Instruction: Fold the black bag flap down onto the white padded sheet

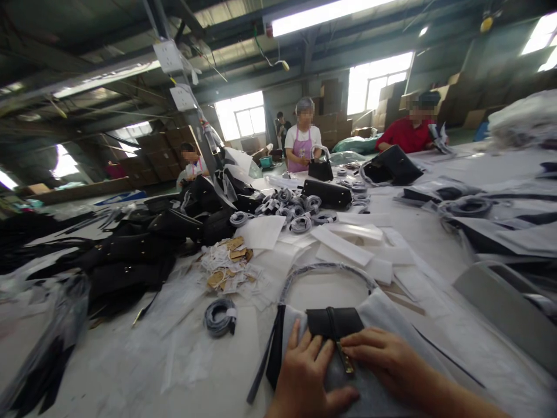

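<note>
A black handbag lies in front of me, its body largely covered by pale wrapping sheet. Its arched handle is wrapped in clear film. A black flap carries a narrow strap that ends in a gold-coloured metal piece. My left hand rests on the covered front with its fingers spread, their tips by the flap's lower edge. From the right, my right hand has its fingers pressed together at the strap, just above the metal piece; the thumb is hidden.
A coiled, wrapped strap lies left of the bag. Beyond are tags, white sheets, more coils and a pile of black bags. A grey curved object stands right. Several people work across the table.
</note>
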Demonstrator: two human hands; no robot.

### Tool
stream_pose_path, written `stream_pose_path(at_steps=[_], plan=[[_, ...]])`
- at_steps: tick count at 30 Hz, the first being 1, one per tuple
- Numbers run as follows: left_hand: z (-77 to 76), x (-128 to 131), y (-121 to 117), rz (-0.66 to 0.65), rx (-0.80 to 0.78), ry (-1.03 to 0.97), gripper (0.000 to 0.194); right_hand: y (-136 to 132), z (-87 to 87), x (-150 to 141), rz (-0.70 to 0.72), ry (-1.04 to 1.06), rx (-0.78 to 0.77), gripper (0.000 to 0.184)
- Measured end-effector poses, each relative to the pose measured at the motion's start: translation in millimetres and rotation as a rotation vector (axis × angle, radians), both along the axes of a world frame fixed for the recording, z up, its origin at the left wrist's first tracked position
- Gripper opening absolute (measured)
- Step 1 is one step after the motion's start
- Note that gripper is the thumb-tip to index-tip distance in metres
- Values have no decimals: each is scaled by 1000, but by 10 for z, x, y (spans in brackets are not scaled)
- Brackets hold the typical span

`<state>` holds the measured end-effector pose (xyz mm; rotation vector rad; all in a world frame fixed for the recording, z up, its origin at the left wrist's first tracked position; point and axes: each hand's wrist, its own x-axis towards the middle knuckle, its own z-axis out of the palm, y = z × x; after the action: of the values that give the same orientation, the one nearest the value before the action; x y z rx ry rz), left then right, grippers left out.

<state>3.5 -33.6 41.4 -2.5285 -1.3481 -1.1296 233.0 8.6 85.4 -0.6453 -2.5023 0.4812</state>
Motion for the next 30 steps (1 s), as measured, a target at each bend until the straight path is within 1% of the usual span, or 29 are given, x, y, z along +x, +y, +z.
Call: stream_pose_path(at_steps=[3,4,6,7,9,10,12,15,18,22,24,27,30], plan=[[35,18,-33,44,188,-31,69,-11,-25,5,10,14,13,26],[67,20,-39,27,239,-18,65,-10,-39,5,13,21,23,27],[150,17,-44,-69,313,35,51,-3,-62,2,10,29,25,28],[194,14,-44,-138,327,71,42,0,-66,-2,5,25,11,29],[266,12,-41,-258,300,125,29,2,-58,-12,-6,-1,-54,28],[289,14,-39,-296,264,138,26,-1,-47,-19,-17,-19,-98,27],[303,23,-38,-349,182,140,27,-12,-22,-36,-50,-51,-183,24],[264,41,-34,-357,124,104,23,-24,-15,-71,-83,-100,-243,20],[190,46,-8,-350,100,99,17,-9,-50,-111,-90,-128,-232,18],[63,42,61,-353,185,119,14,60,-79,-147,-74,-167,-238,20],[11,49,90,-343,244,103,16,110,-65,-154,-29,-214,-189,22],[-26,63,100,-315,288,85,18,199,-1,-171,87,-297,-59,21],[-44,64,87,-298,281,98,17,273,101,-216,202,-355,-33,22]])
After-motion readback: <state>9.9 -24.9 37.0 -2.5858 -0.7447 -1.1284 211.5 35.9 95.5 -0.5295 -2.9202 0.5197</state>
